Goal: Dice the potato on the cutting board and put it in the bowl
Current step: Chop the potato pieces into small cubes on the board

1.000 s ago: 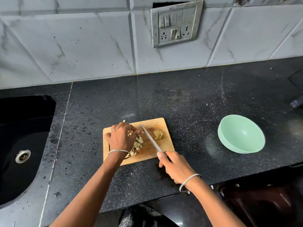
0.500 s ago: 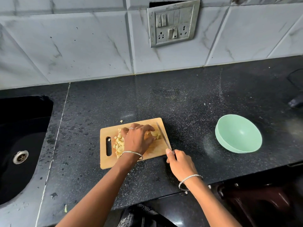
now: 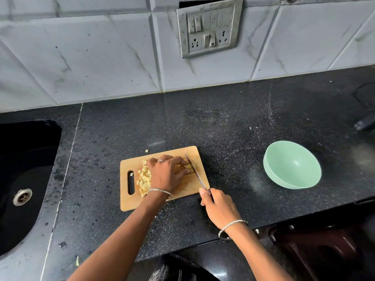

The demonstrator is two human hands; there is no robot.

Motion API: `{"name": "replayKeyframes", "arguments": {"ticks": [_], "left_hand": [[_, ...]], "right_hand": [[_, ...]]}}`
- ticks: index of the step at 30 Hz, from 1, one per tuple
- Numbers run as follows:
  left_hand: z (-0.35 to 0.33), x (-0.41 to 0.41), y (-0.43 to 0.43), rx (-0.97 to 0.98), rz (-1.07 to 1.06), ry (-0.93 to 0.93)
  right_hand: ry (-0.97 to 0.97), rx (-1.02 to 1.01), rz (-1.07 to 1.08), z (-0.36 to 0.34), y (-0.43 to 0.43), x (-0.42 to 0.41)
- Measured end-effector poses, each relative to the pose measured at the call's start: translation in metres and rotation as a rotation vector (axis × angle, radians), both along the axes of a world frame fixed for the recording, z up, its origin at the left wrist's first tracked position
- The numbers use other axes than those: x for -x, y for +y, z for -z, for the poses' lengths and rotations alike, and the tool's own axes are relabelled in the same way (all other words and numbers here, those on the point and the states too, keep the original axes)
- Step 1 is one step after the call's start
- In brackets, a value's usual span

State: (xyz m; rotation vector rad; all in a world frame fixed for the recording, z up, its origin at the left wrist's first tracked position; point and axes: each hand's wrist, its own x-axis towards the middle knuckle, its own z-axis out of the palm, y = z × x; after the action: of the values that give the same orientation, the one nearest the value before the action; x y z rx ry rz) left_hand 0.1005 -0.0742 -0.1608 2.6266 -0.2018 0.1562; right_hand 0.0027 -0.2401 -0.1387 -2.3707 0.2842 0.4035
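In the head view we count one wooden cutting board near the front edge of the bench. One mint bowl stands well apart toward the right edge. There is one knife.

Our left hand curls its fingers down on a potato piece just beside the blade. Our right hand has its fingers clamped round the handle.

One pile of diced potato sits on the board's left part. One stray cube lies on the bench just behind the board.

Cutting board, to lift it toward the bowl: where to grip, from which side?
Likely the slotted end of the cutting board, from the left: the oblong slot gives fingers a hold, while the left hand and knife occupy the right half. Diced potato lies close by the slot.
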Motion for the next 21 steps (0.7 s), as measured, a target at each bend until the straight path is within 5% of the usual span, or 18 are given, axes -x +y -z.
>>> {"name": "replayKeyframes", "arguments": {"ticks": [21], "left_hand": [[-0.001,-0.004,0.004,0.077,0.012,0.037]], "right_hand": [[0.001,-0.056,0.028,-0.008,0.009,0.002]]}}
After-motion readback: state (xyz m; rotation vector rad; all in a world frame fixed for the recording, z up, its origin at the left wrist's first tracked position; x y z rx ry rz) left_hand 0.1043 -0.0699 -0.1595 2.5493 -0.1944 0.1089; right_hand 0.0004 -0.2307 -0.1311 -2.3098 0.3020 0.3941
